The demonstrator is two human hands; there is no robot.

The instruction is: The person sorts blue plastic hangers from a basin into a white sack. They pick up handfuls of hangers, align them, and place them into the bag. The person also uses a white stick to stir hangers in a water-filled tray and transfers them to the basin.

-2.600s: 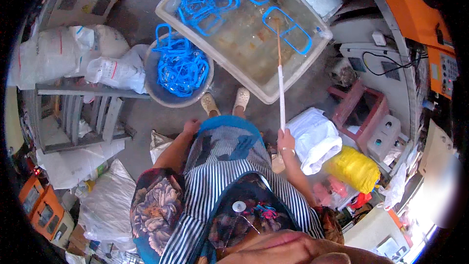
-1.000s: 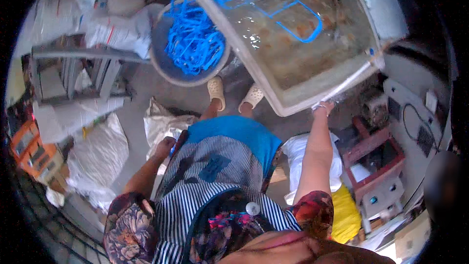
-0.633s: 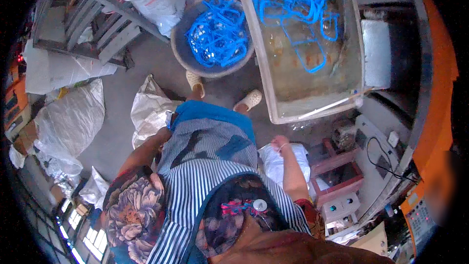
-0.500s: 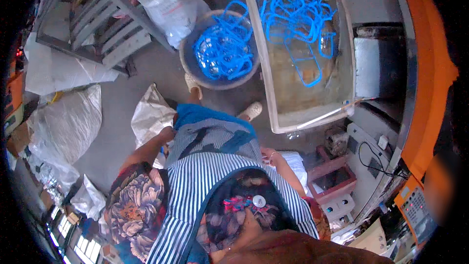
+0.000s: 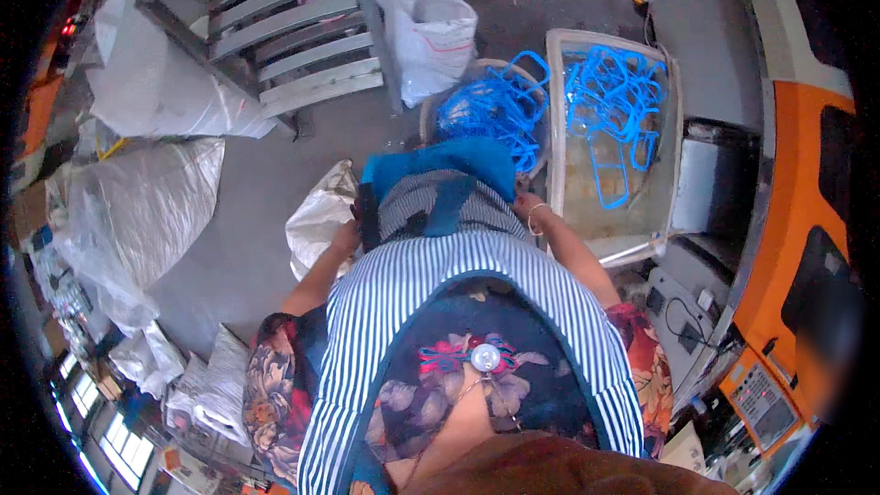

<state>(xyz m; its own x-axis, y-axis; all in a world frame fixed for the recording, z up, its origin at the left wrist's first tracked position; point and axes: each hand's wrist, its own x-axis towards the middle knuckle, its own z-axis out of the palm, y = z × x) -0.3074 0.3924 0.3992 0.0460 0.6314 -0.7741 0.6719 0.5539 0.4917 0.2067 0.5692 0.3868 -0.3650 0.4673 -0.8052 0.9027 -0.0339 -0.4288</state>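
My striped apron [image 5: 495, 252] with its blue lower part [image 5: 440, 160] spreads in front of me and hides my feet. Against its left edge is my left hand [image 5: 347, 236], its fingers mostly out of sight. At the right edge, my right hand [image 5: 530, 208] wears a pale bracelet; its fingers are partly hidden, so its grip is unclear. Just past the apron stands a round basin [image 5: 427, 117] heaped with blue looped plastic pieces [image 5: 495, 108]. To its right, a pale rectangular tub [image 5: 556, 82] holds water and more blue plastic frames [image 5: 612, 87].
A white sack [image 5: 321, 215] lies beside my left hand. A grey slatted metal rack [image 5: 321, 87] and a white bag [image 5: 431, 46] stand at the far left and middle. Large plastic sheeting [image 5: 151, 220] lies left. An orange machine [image 5: 793, 174] with a control panel [image 5: 764, 408] lines the right side.
The view has shifted, so the basin and tub sit lower and farther right. Both hands have come forward with the apron, which now covers my shoes and overlaps the basin's near side.
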